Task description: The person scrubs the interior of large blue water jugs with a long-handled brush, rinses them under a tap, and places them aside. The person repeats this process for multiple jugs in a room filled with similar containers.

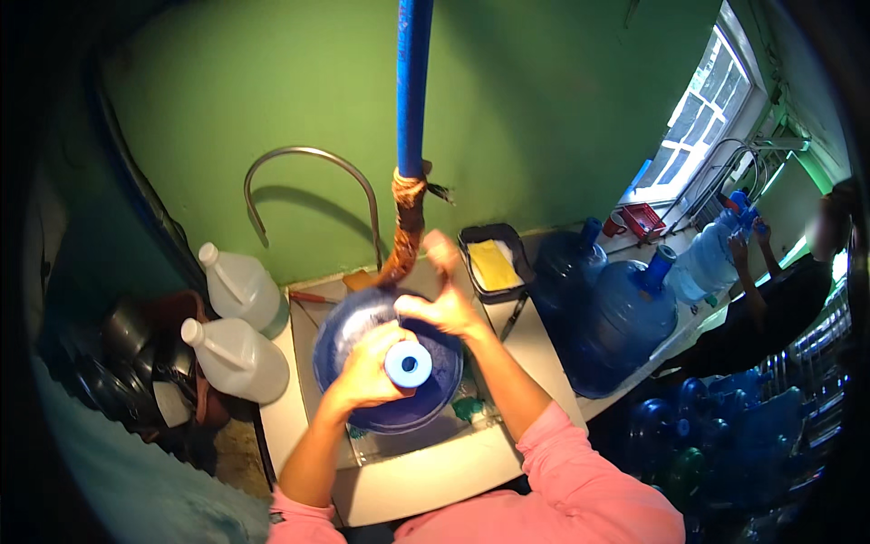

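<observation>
A big round blue water jug (439, 392) stands in the sink below me, seen from above, its pale blue mouth (408, 364) facing up. My left hand (370, 364) is closed around its neck. Over the far right side of the jug, my right hand (446, 304) is raised, thumb and fingers apart, with nothing visible in it. Its fingertips are smeared by motion beside a pipe end wrapped in brown material (406, 231). That wrapping hangs from an upright blue pipe (413, 91). Whether the right hand touches the wrapping I cannot tell.
Left of the sink stand two whitish jugs (237, 361). A curved metal spout (313, 150) rises behind. A black tray (494, 283) holds a yellow sponge or cloth (492, 265). More blue jugs (625, 304) line the right counter, where another person (761, 308) handles a jug.
</observation>
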